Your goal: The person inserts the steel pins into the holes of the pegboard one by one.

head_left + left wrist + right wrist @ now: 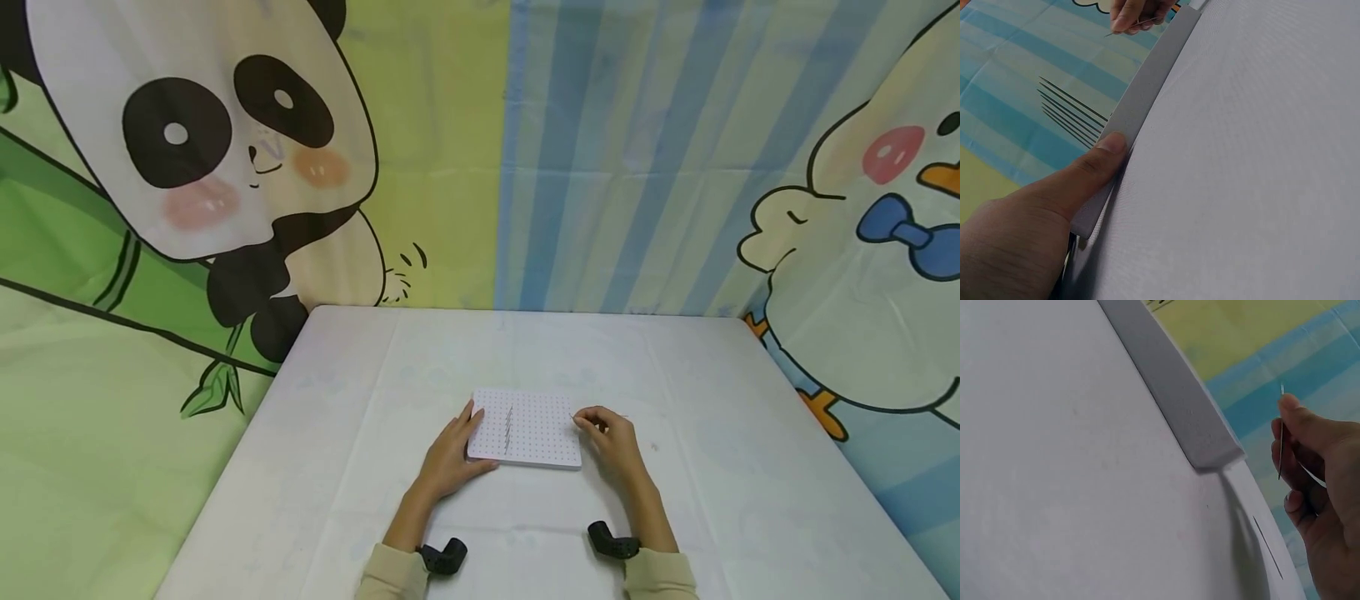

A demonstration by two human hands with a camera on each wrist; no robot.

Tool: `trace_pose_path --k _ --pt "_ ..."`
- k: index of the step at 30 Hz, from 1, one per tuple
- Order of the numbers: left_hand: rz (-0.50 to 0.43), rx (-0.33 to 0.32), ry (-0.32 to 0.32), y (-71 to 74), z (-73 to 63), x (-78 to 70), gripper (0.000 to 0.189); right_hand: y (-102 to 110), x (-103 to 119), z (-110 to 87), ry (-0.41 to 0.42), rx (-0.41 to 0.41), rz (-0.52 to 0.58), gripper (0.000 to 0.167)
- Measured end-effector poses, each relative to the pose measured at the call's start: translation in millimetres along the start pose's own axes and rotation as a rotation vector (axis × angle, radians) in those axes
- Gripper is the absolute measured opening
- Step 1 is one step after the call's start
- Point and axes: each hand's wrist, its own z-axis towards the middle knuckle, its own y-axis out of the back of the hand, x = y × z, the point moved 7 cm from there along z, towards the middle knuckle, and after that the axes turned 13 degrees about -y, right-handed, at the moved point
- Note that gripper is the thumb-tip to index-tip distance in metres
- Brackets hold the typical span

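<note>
A white board (543,427) with a grid of small holes lies on the table. Several thin needles (1074,111) stand up from it in one row, left of its middle. My left hand (452,454) holds the board at its left end, thumb against the near side and fingers along the left edge. Over by the right edge, my right hand (611,437) pinches a single needle (1280,450) between thumb and fingertips, held above the board's level. The needle sticks out on both sides of the pinch.
Another needle (1267,547) lies flat on the white-covered table (360,375), to the right of the board. Behind the table hangs a printed cloth (427,150) with a panda and a duck. Each wrist wears a black camera (611,542).
</note>
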Motion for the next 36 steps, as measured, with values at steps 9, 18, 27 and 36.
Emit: trace_pose_path --k 9,18,27,36 --pt "-0.001 0.006 0.01 0.6 0.1 0.3 0.093 -21 14 5.1 -0.08 -0.026 0.214 0.011" --pt "0.002 0.0 -0.002 0.2 0.0 0.9 0.091 -45 32 8.5 0.014 -0.12 0.409 0.009" --pt "-0.005 0.014 0.003 -1.5 0.4 0.4 0.091 -69 47 9.7 0.066 -0.158 0.353 0.009" --pt "0.008 0.014 -0.006 0.8 0.7 0.3 0.091 -85 53 12.6 0.095 -0.076 0.316 0.009"
